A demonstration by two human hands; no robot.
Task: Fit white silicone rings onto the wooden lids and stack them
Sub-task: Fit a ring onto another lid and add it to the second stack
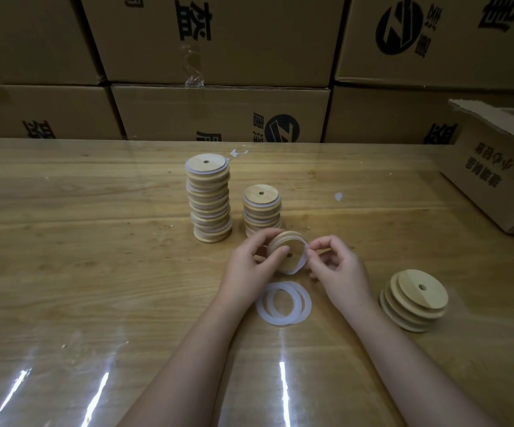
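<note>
Firstly, a wall of printed cardboard cartons [218, 41] stands along the far edge of the work surface. Below it lies a wooden table [64, 272] under a clear glossy film that reflects overhead light near the front edge. An open carton [496, 186] sits on the table at the far right, one flap raised.

Finished work: a tall stack of ringed lids [209, 198] stands left of centre, leaning slightly. A shorter stack of ringed lids [262, 211] stands just beside it to the right, apart from it. A stack of bare lids [413, 300] rests on the table at the right, near the right forearm and not touching it.

Both hands are raised over the table centre, just in front of the shorter stack. The left hand [249, 269] grips the held lid [296, 251] by its rim, fingers curled behind and thumb across the face; the lid is tilted toward the camera, its centre hole visible. The right hand [339, 266] pinches the white ring [302, 264] between thumb and forefinger at the lid's right edge; the ring runs round the right and lower rim.

Loose rings [283, 303] lie overlapped on the table between the two wrists. A small white scrap [338, 196] lies further back.
</note>
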